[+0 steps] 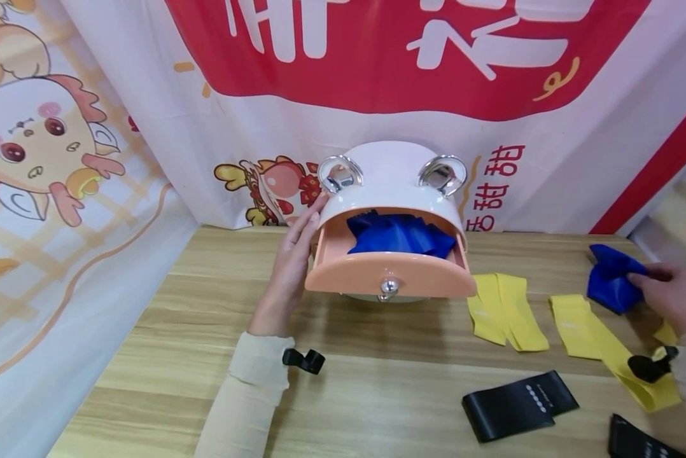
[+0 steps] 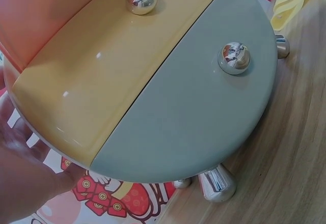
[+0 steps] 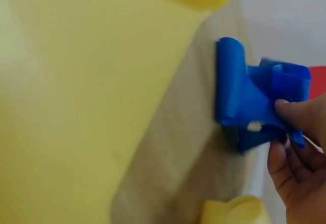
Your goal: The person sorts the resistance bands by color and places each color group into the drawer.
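A small rounded drawer cabinet (image 1: 397, 168) with two silver ear-like rings on top stands at the back of the table. Its peach top drawer (image 1: 354, 280) is pulled out and holds crumpled blue bands (image 1: 400, 235). In the left wrist view, the yellow drawer (image 2: 91, 71) and grey-green drawer (image 2: 188, 102) below it are closed, each with a round silver knob. My left hand (image 1: 288, 273) rests against the cabinet's left side, fingers extended. At the far right, my right hand (image 1: 678, 296) pinches a folded blue band (image 3: 239, 91) between thumb and fingers.
Two yellow bands (image 1: 517, 312) (image 1: 583, 331) lie right of the cabinet. Nearer the front are a black band (image 1: 515, 404) and another black band (image 1: 637, 439), partly cut off by the frame. A printed cloth (image 1: 251, 114) hangs right behind the table.
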Demonstrator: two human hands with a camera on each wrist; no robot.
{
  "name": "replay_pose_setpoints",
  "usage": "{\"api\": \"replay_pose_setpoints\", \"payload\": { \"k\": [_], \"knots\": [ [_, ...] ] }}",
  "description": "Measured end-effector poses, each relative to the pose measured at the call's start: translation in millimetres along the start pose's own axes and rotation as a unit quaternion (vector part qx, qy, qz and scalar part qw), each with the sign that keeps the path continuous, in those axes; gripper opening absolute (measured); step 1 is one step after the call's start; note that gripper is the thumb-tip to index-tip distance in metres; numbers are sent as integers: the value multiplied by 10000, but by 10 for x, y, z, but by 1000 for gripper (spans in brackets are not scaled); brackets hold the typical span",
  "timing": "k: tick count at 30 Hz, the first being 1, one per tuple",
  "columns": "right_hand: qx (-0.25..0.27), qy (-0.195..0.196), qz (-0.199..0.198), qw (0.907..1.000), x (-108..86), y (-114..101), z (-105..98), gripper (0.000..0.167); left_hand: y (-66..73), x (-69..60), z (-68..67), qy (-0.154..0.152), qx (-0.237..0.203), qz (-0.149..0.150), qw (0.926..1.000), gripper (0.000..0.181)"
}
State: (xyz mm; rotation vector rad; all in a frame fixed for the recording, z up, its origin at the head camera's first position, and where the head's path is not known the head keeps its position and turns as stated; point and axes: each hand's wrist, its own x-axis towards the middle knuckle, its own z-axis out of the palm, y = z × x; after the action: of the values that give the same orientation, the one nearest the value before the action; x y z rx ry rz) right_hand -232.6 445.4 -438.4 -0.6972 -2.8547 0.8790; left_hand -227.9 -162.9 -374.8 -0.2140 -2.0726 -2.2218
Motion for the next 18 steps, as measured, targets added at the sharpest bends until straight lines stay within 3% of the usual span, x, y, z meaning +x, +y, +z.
{"api": "replay_pose_setpoints", "payload": {
  "k": [3, 8, 18],
  "knots": [
    [88, 94, -188, 9997, -45, -93, -64, 59, -2, 5, -4, 5, -8, -1, 10000, 46],
    [202, 177, -87, 9996, -134, -318, -132, 65, -13, 13, -11, 21, -25, -36, 10000, 45],
    [475, 175, -288, 9983, -284, -653, -172, 70, -9, 11, -1, 34, -91, -3, 10000, 45]
  ]
}}
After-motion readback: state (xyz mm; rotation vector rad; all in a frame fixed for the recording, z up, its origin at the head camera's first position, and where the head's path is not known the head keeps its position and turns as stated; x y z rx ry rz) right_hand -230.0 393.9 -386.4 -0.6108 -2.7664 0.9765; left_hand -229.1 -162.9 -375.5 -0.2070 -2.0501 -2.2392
